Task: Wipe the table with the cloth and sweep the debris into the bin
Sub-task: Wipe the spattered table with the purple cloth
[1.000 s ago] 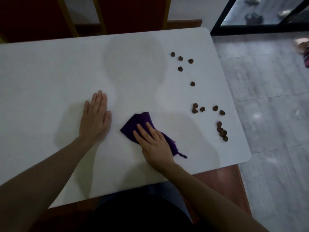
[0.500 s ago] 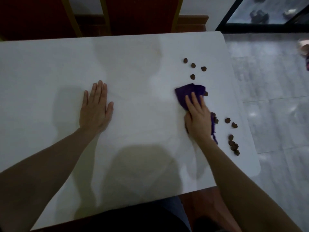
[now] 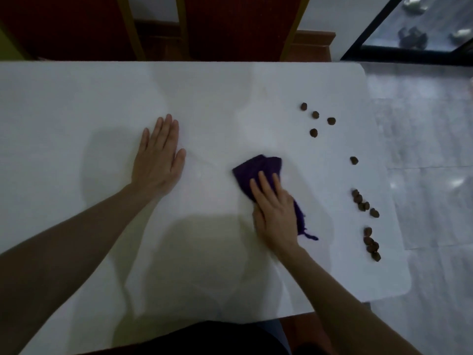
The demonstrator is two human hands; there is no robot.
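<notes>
A purple cloth (image 3: pixel 258 169) lies crumpled on the white table (image 3: pixel 76 103), right of centre. My right hand (image 3: pixel 275 213) presses flat on its near part, fingers pointing away from me. My left hand (image 3: pixel 157 160) rests palm down on the bare table, fingers together, holding nothing. Several small brown debris pieces lie along the right side: a far group (image 3: pixel 316 120), a single piece (image 3: pixel 354 160), a middle cluster (image 3: pixel 362 202) and a near cluster (image 3: pixel 371 244) close to the right edge. No bin is in view.
The table's right edge (image 3: pixel 391 201) drops to a grey tiled floor (image 3: pixel 435 175). Red chair backs with yellow frames (image 3: pixel 230 26) stand behind the far edge. A dark-framed glass door (image 3: pixel 414 29) is at the top right.
My right hand swept the cloth right into the debris, pushing pieces toward the right edge, then drew it back left toward the centre. My left hand stayed flat in place.
</notes>
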